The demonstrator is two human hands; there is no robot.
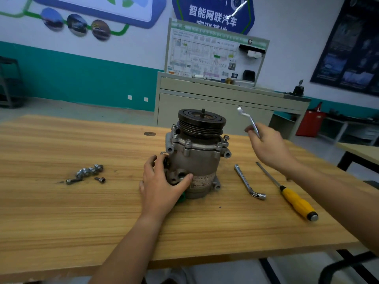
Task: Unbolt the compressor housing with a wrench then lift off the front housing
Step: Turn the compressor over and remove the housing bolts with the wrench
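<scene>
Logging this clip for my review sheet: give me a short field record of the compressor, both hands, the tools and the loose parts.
compressor: upright on table, pulley on top
flange bolts: in place, no tool on them
left hand: holds compressor's lower side
right hand: holds wrench raised, right of compressor
table, right: second wrench, yellow-handled screwdriver
table, left: loose bolts in a cluster
</scene>
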